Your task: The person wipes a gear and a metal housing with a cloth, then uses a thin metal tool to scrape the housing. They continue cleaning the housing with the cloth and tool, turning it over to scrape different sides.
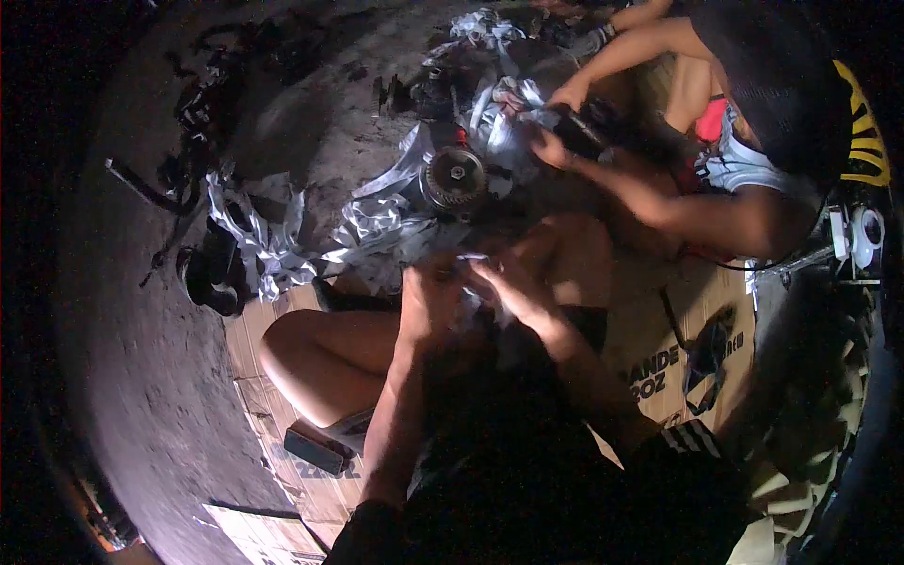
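Observation:
My left hand (428, 287) and my right hand (504, 282) are close together above my lap, fingers closed. A pale, crumpled scrap (468, 306) shows between and below them; blur and shadow hide exactly what each hand grips. Just beyond my hands, a round toothed metal gear (454, 177) with a nut at its centre sits on a dark part. Crumpled whitish rags (377, 215) lie around it on the ground.
At the right, a co-worker (753, 85) sits with both hands at a dark part (584, 132) and rags. I sit on printed cardboard (259, 377). A dark phone-like block (315, 450) lies by my left leg. Dark curved parts (202, 282) and more whitish rags (259, 231) are at left.

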Tool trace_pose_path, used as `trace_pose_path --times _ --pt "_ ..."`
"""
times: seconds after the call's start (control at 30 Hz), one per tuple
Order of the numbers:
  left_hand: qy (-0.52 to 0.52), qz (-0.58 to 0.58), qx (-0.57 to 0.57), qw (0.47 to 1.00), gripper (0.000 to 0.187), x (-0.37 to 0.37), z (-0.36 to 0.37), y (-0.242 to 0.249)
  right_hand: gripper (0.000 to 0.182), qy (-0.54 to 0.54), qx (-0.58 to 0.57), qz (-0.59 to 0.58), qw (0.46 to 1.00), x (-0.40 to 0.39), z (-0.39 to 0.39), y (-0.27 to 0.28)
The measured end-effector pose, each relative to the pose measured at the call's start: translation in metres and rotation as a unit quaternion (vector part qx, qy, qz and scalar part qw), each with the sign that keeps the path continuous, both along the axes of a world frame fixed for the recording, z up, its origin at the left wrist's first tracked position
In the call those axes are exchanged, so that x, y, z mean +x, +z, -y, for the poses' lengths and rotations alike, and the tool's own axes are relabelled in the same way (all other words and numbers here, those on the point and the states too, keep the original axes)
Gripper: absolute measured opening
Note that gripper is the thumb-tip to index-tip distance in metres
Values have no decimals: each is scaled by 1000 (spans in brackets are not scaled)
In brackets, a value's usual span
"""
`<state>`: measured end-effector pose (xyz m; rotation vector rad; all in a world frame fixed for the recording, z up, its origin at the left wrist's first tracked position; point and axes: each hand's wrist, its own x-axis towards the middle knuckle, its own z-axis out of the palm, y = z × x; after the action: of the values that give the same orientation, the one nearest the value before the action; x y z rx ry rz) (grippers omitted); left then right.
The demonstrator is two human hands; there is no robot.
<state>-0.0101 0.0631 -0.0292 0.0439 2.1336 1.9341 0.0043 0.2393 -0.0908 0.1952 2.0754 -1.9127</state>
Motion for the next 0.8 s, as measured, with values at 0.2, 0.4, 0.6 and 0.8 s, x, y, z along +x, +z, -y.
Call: trace_pose_path --times 0.2,0.4,0.6,0.8 --pt "55 -87 -80 991 26 -26 -7 -4 18 -145 155 -166 963 -38 -23 62" --pt "99 -74 -18 992 34 -52 16 -21 30 -199 266 -182 926 -124 -45 -12" --pt "83 -156 -170 970 34 -75 37 -21 22 -145 347 -390 841 -134 -32 -39" --pt "-47 -276 -210 937 44 -122 32 3 21 -116 266 -229 929 -126 -26 -19"
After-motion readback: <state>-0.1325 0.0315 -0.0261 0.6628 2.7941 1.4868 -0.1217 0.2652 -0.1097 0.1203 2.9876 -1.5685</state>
